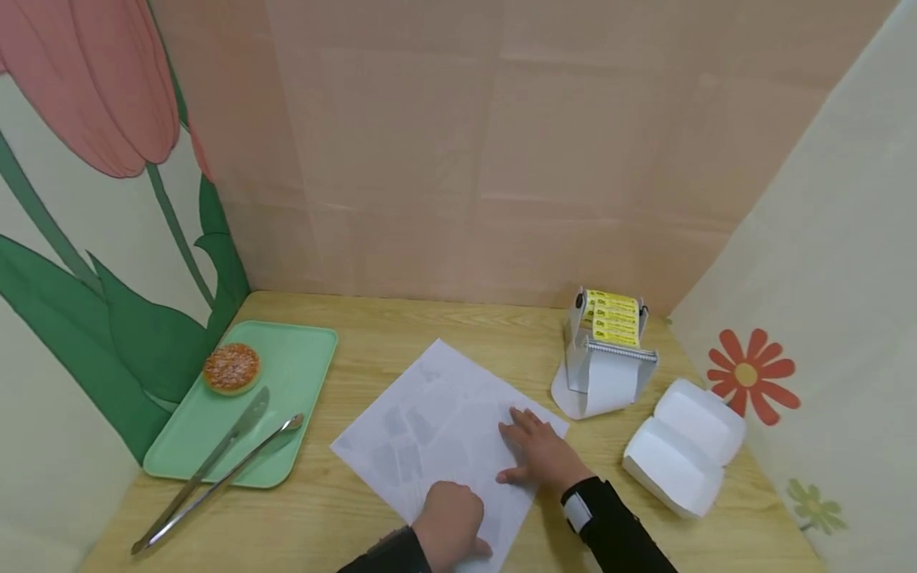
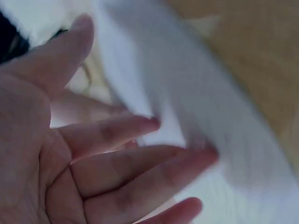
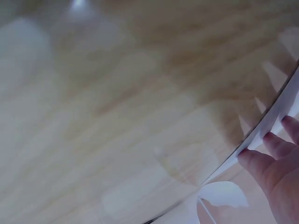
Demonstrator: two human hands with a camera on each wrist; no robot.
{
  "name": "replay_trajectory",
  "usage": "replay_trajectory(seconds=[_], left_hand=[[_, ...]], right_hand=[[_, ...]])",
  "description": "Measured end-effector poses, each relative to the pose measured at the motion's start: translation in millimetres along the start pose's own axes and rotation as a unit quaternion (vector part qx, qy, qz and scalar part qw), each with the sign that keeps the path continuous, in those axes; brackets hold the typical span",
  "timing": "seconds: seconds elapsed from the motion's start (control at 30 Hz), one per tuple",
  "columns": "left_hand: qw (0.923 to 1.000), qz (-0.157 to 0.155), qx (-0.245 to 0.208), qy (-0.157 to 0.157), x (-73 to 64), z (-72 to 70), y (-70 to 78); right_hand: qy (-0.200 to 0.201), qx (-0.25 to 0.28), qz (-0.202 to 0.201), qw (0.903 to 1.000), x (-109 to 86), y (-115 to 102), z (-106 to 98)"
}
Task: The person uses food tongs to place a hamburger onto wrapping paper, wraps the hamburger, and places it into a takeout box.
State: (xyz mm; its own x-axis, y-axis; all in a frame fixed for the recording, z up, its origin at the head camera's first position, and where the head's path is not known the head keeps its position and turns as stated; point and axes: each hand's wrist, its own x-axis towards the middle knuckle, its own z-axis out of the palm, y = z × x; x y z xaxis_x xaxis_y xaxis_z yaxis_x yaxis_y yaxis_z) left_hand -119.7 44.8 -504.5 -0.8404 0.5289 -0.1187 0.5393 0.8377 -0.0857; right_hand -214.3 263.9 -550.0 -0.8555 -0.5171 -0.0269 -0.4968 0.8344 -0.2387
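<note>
Tabletop of pale wood grain [image 1: 401, 320], with 1 thin, square, white paper sheet [image 1: 447, 438] laid cornerwise across its near middle. Spreading of the sheet mostly done, by the look of it. To the left, 1 mint-green rectangular tray [image 1: 290, 362] with rounded corners. To the right, 1 grey metal label dispenser [image 1: 622, 347] on a white base, and just in front of that 1 white hinged foam box [image 1: 680, 446], lid up. Across the tray's near part, long silver metal tongs [image 1: 215, 458], well apart from any hand.

Right hand [image 1: 537, 454]: fingers apart on the sheet near its right corner, nothing clamped. Left hand [image 1: 450, 521]: over the sheet's near part, fingers loosely bent, thumb well apart in the left wrist view — no pinch visible, firmness of contact impossible to tell.

On the tray's far left part, 1 round golden-brown bun [image 1: 232, 368] with pale flecks on top — not on the sheet, not in the box. Smallest, yellow rectangular labels [image 1: 616, 318] on the dispenser, dark print too small to read. Faint grey blocks across the sheet, perhaps print showing through, without a legible word. No readable brand anywhere.
</note>
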Motion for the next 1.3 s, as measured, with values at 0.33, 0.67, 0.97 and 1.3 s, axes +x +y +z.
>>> replay_trajectory(seconds=[0.33, 0.67, 0.97, 1.3], left_hand=[[0.9836, -0.123, -0.132, -0.002, -5.2, 24.8, -84.4], [0.9824, -0.122, -0.141, -0.012, 5.0, 21.6, -94.4], [0.9610, -0.180, -0.169, 0.124, -28.7, -5.7, -177.5], [0.9124, -0.311, -0.256, 0.072, -125.8, 4.1, -258.5]], right_hand=[[-0.018, -0.017, 0.002, 0.9997, -3.4, -5, 4], [-0.031, -0.017, 0.031, 0.9989, -5.3, 4, 3], [-0.029, -0.006, 0.019, 0.9994, -3.7, 5, 5], [-0.029, -0.031, 0.014, 0.9990, 0.4, 8, 8]])
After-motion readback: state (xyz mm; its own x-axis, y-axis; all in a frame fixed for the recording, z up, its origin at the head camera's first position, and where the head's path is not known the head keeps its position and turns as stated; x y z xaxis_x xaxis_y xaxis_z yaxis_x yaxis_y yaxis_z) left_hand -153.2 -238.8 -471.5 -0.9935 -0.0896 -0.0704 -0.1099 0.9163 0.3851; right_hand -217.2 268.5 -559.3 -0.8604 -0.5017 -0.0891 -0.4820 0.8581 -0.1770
